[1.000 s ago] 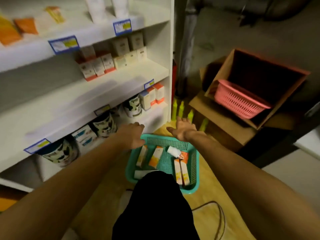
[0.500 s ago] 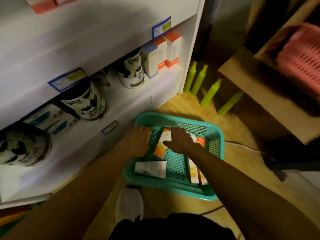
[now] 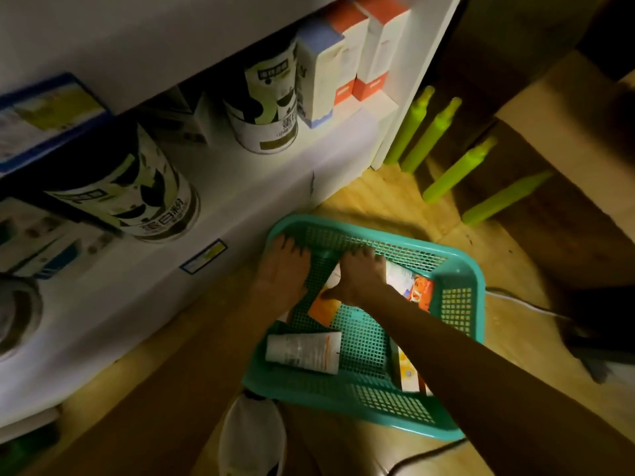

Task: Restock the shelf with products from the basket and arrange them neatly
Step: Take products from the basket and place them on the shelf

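Head view: left hand [image 3: 283,269] and right hand [image 3: 362,276] lie flat, fingers extended (gripping nothing), on boxes inside the teal basket [image 3: 460,297].

Both forearms extended forward and down. Left hand [image 3: 283,269] palm down, fingers [image 3: 292,243] spread. Right hand [image 3: 360,274] palm down, fingers reaching forward, thumb out.

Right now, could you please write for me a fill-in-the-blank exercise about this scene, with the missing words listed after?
1. Both hands, the left hand and the right hand, reach into the ____ basket.
2. The white tube lies ____ the basket.
3. The basket rests on the ____.
4. The cow-patterned can stands on the ____.

Missing words: teal; inside; floor; shelf
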`<state>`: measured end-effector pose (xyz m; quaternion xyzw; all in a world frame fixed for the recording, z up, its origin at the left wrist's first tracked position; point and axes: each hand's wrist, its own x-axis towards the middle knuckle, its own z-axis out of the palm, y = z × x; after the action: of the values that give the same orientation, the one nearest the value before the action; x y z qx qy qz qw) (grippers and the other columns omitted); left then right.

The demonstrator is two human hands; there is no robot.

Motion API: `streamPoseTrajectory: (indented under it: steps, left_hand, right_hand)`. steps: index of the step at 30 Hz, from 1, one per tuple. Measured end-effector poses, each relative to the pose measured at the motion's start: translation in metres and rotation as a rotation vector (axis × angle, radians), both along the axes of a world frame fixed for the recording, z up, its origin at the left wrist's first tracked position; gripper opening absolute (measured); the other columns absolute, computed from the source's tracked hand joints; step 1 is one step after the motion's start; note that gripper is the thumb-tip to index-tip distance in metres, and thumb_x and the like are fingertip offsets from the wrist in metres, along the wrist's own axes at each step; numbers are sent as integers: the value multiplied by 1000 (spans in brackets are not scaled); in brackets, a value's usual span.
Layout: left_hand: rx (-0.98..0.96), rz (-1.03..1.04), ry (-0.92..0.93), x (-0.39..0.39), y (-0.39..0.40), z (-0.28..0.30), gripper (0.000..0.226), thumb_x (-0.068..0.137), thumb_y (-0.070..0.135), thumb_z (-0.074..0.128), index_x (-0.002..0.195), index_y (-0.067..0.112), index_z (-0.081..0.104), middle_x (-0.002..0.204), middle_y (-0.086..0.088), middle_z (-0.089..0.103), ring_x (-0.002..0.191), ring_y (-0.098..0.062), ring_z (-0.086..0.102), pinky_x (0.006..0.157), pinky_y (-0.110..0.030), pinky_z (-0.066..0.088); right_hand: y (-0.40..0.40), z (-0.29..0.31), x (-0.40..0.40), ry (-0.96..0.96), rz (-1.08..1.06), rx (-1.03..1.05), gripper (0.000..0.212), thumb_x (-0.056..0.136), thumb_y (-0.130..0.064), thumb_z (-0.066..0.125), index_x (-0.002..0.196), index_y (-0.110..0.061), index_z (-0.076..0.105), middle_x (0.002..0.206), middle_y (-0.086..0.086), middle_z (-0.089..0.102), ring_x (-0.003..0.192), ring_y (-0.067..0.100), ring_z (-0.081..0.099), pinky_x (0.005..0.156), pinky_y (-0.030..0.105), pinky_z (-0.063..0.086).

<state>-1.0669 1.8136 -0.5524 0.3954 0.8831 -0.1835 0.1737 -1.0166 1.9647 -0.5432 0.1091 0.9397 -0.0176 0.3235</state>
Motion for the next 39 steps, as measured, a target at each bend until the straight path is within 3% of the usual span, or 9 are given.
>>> streamPoseTrajectory:
  steps: [4,7,10,14,19,22,26,33,39]
  left_hand:
    - [26,30,2,4,4,4,69,86,43,63,142,9,40,139,-14,49,127,-31,47,113,-45,28]
    - [161,170,-103,9,6,14,59,84,28,68,136,13,44,135,-13,45,116,-29,55,99,-41,43]
    - [306,300,-206,15,1,31,55,87,17,67,136,13,43,137,-12,39,108,-31,60,82,-41,52]
    - [451,427,-266,19,-17,53,56,84,15,67,134,15,40,136,-11,45,106,-34,61,73,-40,50]
    - [546,493,-259,23,-41,102,57,84,13,66,137,16,46,133,-9,53,117,-32,57,91,-42,50]
    - [571,453,-178,27,-54,139,57,84,15,66,138,19,49,136,-7,50,120,-30,53,91,-40,48]
    - [552,386,-67,31,-68,196,65,87,15,62,148,19,41,141,-9,47,125,-33,50,93,-41,48]
    - [574,371,114,53,-97,310,62,96,16,57,153,12,32,154,-14,39,137,-35,41,106,-46,42]
    - [643,341,245,83,-116,406,63,99,21,54,156,15,28,159,-9,31,140,-31,38,110,-41,39]
  right_hand:
    - [6,-4,5,45,-51,-36,94,62,-77,70,130,-14,54,137,16,47,131,35,37,102,45,35]
    - [10,-2,12,122,-76,-84,88,60,-74,74,124,-15,58,133,15,51,129,35,39,102,45,36]
    - [9,12,16,192,-151,-252,85,62,-58,84,125,-11,51,126,14,57,120,34,50,92,41,43]
    - [8,40,25,233,-183,-513,73,70,-32,87,126,-12,44,118,11,64,106,32,61,73,31,42]
    - [1,82,31,367,-118,-506,55,76,-32,80,118,-17,49,114,8,65,101,31,62,75,36,47]
    - [-2,115,33,465,-155,-585,53,73,-36,81,114,-18,52,103,6,64,94,28,61,69,33,39]
    - [-11,169,32,564,-104,-605,53,75,-42,79,116,-24,50,93,2,68,86,27,63,66,35,47]
    - [-37,278,37,732,40,-565,48,79,-42,75,123,-31,61,108,3,73,100,27,67,85,38,54]
    - [-61,379,53,917,243,-506,44,85,-38,70,127,-26,63,114,6,67,104,31,63,83,36,51]
